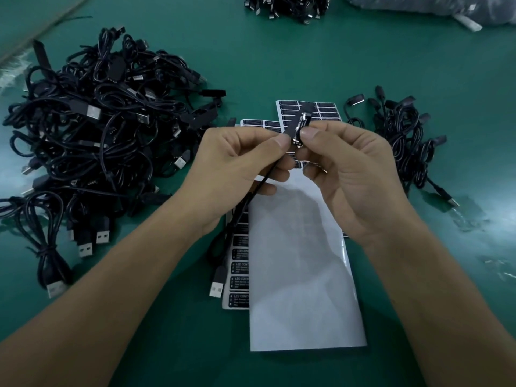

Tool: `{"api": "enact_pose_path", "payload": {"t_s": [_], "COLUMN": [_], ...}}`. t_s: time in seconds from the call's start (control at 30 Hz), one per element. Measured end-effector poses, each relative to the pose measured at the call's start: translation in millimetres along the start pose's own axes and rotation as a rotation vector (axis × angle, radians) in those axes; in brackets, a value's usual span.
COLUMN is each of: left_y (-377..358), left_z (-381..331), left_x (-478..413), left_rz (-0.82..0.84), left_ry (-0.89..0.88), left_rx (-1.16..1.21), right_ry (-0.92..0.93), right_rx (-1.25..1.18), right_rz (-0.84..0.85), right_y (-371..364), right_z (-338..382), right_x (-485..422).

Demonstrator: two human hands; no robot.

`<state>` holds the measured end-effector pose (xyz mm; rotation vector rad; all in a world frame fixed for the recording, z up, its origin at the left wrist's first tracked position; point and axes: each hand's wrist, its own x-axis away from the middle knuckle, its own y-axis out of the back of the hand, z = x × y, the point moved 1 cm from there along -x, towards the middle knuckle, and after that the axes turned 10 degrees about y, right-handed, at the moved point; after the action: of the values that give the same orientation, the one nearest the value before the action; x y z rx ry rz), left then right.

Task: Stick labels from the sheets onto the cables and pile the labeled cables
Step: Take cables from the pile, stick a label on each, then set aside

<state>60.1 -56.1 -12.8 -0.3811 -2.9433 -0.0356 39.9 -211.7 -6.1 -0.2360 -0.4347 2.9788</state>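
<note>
Left of me, the big tangle of matte black cables [92,129] sits heaped on the green bench [279,65]. My left hand [237,163] takes a pinching grip on the thin cable [258,185], whose limp cord drops to a silver USB plug [217,287] beside the smooth white sheet [301,275]. The glossy black label [291,122] sticks up from the cable's hard little block [303,124], so I should square it and rub it flat without creases, while my right hand [349,174] pinches the block between thumb and forefinger, a smaller cable pile [402,135] beyond.
</note>
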Motion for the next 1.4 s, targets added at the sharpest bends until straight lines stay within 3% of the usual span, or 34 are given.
{"api": "enact_pose_path", "payload": {"t_s": [0.2,0.47,0.87,1.4], "left_y": [0,-4,-8,-12], "left_z": [3,4,5,9], "left_x": [-3,-1,0,0], "left_rz": [-0.052,0.039,0.048,0.048], "left_ry": [-0.004,-0.011,0.07,0.081], "left_rx": [0.052,0.01,0.195,0.224], "right_ry": [-0.018,0.016,0.08,0.129], "right_rx": [-0.009,0.043,0.027,0.132], "right_rz": [-0.024,-0.018,-0.018,-0.088], "right_y": [2,0,-3,-1], "right_z": [0,-6,-11,-15], "right_x": [-1,-2,-1,-1]}}
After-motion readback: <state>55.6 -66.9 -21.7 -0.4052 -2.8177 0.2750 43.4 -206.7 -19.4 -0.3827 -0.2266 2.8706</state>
